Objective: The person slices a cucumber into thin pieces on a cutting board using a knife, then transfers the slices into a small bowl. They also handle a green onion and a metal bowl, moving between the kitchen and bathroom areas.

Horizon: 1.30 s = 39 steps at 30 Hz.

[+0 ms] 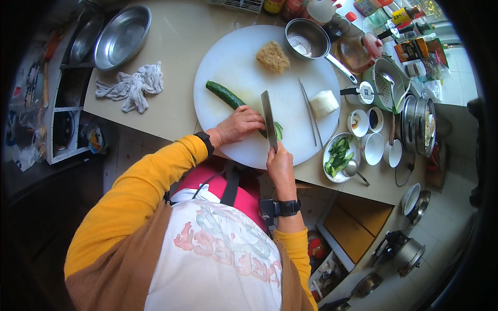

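Observation:
On a round white cutting board [229,50] lies a long green cucumber [222,93]. My left hand [243,125] holds it down near its cut end. My right hand [281,161] grips the handle of a kitchen knife [269,116], whose blade stands edge down beside my left fingertips. Several cucumber slices [278,131] rest just right of the blade. Further right on the board are a pair of chopsticks [309,110] and a white block [324,103]. A tan fibrous clump [272,57] sits near the far edge.
A steel saucepan [305,39] overlaps the board's far right edge. A plate of cut greens [341,157] with a ladle and several small bowls [372,149] stand to the right. On the left are a crumpled cloth [134,87] and a steel basin [123,37]. Bottles line the back right.

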Each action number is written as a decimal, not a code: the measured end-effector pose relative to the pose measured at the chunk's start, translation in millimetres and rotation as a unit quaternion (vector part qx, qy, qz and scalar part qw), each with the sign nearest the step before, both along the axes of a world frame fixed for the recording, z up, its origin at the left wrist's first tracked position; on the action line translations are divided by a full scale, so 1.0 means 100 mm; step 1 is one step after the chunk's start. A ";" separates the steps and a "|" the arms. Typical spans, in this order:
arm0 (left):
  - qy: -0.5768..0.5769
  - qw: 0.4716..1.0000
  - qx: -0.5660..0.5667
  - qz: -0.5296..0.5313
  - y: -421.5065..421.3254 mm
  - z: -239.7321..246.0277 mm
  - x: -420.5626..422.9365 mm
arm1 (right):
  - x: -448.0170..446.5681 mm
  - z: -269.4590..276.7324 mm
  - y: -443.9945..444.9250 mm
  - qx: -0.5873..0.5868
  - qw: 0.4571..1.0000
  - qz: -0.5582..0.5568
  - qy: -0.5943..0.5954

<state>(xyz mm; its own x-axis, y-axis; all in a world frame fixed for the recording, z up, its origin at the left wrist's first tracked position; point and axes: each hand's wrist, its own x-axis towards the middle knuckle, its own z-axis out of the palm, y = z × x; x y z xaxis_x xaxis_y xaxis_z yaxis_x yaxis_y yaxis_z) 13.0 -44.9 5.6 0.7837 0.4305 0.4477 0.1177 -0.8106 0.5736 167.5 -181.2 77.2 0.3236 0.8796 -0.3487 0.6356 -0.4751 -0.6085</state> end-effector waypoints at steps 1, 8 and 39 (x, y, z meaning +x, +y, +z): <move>0.002 1.000 -0.009 0.004 0.01 0.00 0.00 | 0.02 0.02 -0.01 0.011 1.000 0.004 -0.012; 0.005 1.000 -0.027 0.004 0.00 -0.03 -0.01 | -0.04 0.03 -0.04 0.003 1.000 0.007 -0.010; -0.002 1.000 -0.015 -0.017 0.10 -0.02 -0.09 | -0.11 -0.01 0.08 0.021 1.000 -0.014 0.015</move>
<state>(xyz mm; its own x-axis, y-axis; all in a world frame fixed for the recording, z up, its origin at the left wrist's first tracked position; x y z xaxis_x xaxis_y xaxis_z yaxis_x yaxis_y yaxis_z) 3.7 -34.9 3.5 0.7963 0.4169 0.4383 0.0880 -0.7966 0.5980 156.2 -172.9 76.6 0.3376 0.8850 -0.3208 0.6042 -0.4650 -0.6471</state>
